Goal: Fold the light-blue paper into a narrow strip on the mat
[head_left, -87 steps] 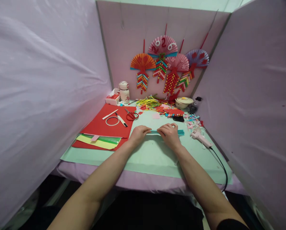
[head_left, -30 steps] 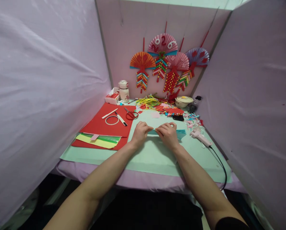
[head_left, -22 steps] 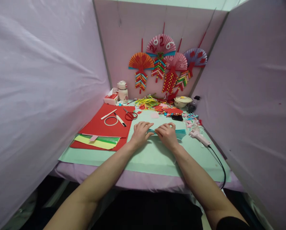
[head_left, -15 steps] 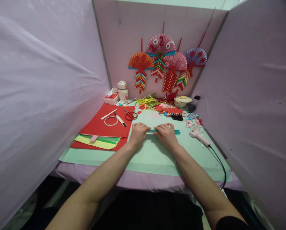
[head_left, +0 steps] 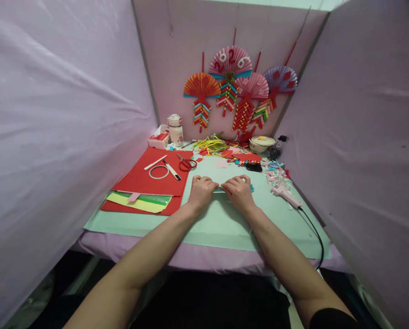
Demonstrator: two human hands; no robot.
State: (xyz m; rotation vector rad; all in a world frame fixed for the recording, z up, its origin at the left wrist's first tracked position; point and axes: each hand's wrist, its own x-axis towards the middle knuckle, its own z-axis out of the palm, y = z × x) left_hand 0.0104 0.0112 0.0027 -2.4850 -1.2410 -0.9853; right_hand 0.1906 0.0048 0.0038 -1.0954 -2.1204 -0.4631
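A narrow strip of folded blue paper (head_left: pixel 252 188) lies low over the green table sheet, mostly covered by my fingers. My left hand (head_left: pixel 203 189) pinches its left part between thumb and fingertips. Close beside it, my right hand (head_left: pixel 238 191) grips the strip too, the two sets of fingertips almost meeting. One blue end pokes out past my right hand. A pale edge shows under the fingertips; the folds themselves are too small to make out.
Left of my hands lie red sheets (head_left: pixel 146 178) with a white ring (head_left: pixel 159 172), a craft knife (head_left: pixel 173 172) and red scissors (head_left: pixel 186 163). A corded glue gun (head_left: pixel 286 196) rests at the right. Paper scraps (head_left: pixel 276 171), a lidded bowl (head_left: pixel 261 145) and a bottle (head_left: pixel 175 130) stand behind.
My left hand has shifted slightly right, closing the gap to my right hand. Less of the blue paper sticks out at the right.
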